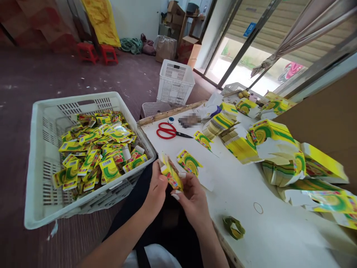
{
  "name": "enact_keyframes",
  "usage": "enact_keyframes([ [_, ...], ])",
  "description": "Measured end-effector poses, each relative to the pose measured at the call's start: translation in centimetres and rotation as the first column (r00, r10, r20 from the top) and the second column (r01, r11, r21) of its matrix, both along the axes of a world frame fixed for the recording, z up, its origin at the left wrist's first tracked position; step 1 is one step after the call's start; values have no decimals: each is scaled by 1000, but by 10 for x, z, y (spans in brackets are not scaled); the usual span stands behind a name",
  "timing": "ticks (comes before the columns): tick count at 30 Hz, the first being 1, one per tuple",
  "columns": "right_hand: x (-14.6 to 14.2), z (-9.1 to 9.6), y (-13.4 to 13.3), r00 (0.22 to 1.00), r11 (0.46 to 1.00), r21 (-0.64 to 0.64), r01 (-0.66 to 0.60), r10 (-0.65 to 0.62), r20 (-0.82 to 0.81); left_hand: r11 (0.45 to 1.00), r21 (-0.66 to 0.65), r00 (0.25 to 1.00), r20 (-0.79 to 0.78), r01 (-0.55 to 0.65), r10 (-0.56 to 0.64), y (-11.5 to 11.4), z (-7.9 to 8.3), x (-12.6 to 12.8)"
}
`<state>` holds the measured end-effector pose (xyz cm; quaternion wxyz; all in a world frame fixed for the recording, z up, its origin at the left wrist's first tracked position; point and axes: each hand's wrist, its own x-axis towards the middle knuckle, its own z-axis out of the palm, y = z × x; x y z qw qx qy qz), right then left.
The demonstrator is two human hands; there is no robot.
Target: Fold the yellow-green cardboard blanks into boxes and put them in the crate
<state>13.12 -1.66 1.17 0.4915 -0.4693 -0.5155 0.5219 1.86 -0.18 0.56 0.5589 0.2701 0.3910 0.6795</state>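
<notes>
Between my two hands, above my lap at the table edge, is a small yellow-and-green carton (173,178). My left hand (156,188) grips its left side, with the fingers partly hidden behind it. The thumb and fingers of my right hand (192,197) pinch its right end near the white flaps. Just beyond, a flat yellow carton (189,162) lies on the white table (206,175), and another flat carton (203,140) is farther back. To my left, a white plastic crate (36,156) holds a heap of folded small cartons (92,149).
Red-handled scissors (167,131) lie near the table's far end. Stacks of flat cartons (242,145) line the right side. A rubber band (258,208) and a green curled strip (233,227) are on the table. Another white crate (175,82) stands beyond; red stools (108,54) are at the back.
</notes>
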Motion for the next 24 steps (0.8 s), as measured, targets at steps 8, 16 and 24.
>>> enact_keyframes([
  [8,38,2,7,936,955,273,117,-198,293,997,53,944,-328,49,-29,-5,3,-13],
  [16,45,12,4,637,707,638,-305,-347,689,935,61,385,-919,351,-84,-6,19,-33],
  [24,35,4,2,901,933,203,297,-345,265,886,-85,298,-923,455,-242,-17,6,-15],
])
